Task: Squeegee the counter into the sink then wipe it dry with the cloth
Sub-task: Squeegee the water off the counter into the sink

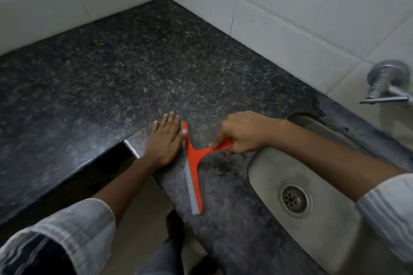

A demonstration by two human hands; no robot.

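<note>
Squeegee step in hand. Right hand (242, 133) closed around the orange handle of the squeegee (192, 164); blade down on the counter (125, 69), lying across the narrow strip from near the front edge back toward the inner corner. Left hand (165, 140) flat and open on the counter, holding nothing, fingers just beside the blade's far end. Sink (263, 172) to the right of the blade, near; a rough dark patch lies between. Tap (384, 83) on the wall by the right edge. No cloth in view. Next move, by my reckoning: draw the blade right with even pressure, over the sink rim. Wiping dry not yet begun.
</note>
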